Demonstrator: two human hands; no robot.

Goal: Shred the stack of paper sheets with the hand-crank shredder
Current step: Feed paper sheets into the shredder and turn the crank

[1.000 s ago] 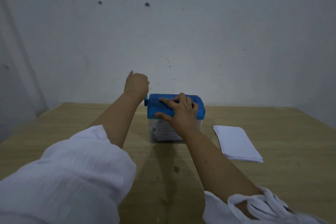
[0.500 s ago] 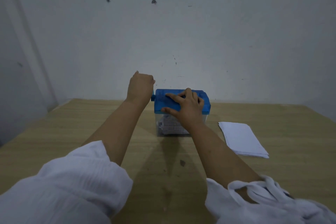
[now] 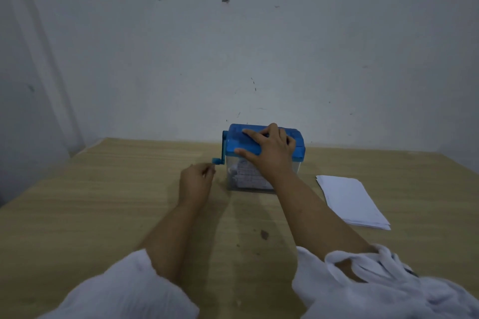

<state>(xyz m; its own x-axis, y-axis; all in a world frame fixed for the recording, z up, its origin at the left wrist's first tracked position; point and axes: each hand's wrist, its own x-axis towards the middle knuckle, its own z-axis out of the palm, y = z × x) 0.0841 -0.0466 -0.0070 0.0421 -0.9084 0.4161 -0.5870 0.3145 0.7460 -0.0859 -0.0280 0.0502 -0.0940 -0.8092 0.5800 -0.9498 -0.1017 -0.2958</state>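
Right hand (image 3: 269,154) flat on top of the shredder (image 3: 233,141): fingers spread and mostly straight across the blue lid, thumb down the lid's front face, palm pressing. Not wrapped round anything.

Clear bin (image 3: 290,167) sits directly under that hand, on the worktop (image 3: 103,202). Pale shreds (image 3: 246,176) show through the bin's front, just left of the wrist.

Crank (image 3: 223,149) on the shredder's side, left of the right hand. Arm points down, knob at its low end sticks out further left.

Left hand (image 3: 197,181) low over the worktop, just below and beside that knob. Fingers loosely curled, tips right at the knob. Can't tell if they pinch it or sit just clear; blurred there.

Paper stack (image 3: 350,199) lies flat on the worktop to the right of the right forearm, nearer the person than the shredder, apart from both. Edges slightly fanned.

White sleeves (image 3: 129,290) on both arms, pushed up the forearms. Dark spot on the worktop between the forearms. Grey wall (image 3: 233,46) beyond both hands, a few dark marks on it.
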